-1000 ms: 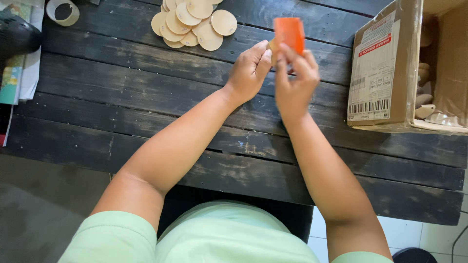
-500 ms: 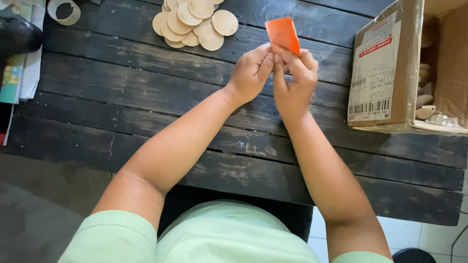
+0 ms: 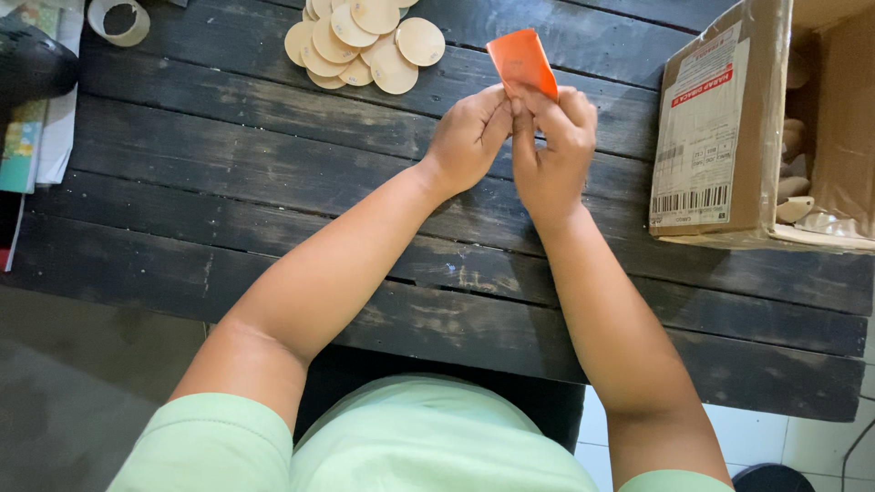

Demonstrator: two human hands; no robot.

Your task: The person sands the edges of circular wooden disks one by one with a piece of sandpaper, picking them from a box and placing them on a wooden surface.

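Observation:
Both of my hands meet over the middle of a dark wooden plank table (image 3: 273,173). Between them stands a small orange sheet (image 3: 522,60), tilted to the left, with its lower edge hidden in my fingers. My right hand (image 3: 553,150) pinches the sheet's bottom between thumb and fingers. My left hand (image 3: 467,137) presses against the same lower edge from the left, fingertips touching the right hand. Just beyond my hands lies a heap of several pale round wooden discs (image 3: 365,41).
An open cardboard box (image 3: 720,137) with a printed label stands at the right and holds pale wooden pieces. A tape roll (image 3: 118,20) sits at the far left corner. A dark object (image 3: 32,64) and papers (image 3: 32,137) lie at the left edge.
The orange sheet has tipped further to the left. My left hand has closed in against my right hand at the sheet's lower edge.

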